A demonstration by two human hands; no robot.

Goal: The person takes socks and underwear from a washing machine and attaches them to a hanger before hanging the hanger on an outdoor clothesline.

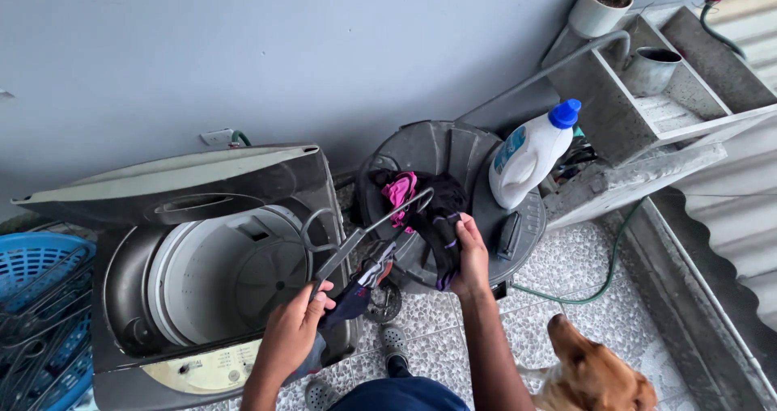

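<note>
While both forearms are extended forward from the near edge, one grey clothes hanger (368, 231) is held between them with one dark garment (437, 233) draped at its far end. The left hand (295, 330) is closed around the near end of the hanger, together with a fold of dark cloth, just above the near right corner of the washing machine (218, 290). The right hand (471, 257) is raised slightly farther and to the right, fingers curled shut on the dark garment, which hangs over the edge of a round grey lid (453, 152).

One top-loading washing machine is recorded at left, its lid open and its drum visible. One pink garment (400, 191) lies on the round lid beside the dark one. One white detergent bottle (530, 158) with a blue cap stands at the right of that lid. One blue laundry basket (36, 314) is seen at the far left edge. One potted plant (603, 2) and one metal jug (650, 69) rest on the concrete sink (688, 124) at far right. One brown dog (591, 374) sits on the floor at near right.
</note>
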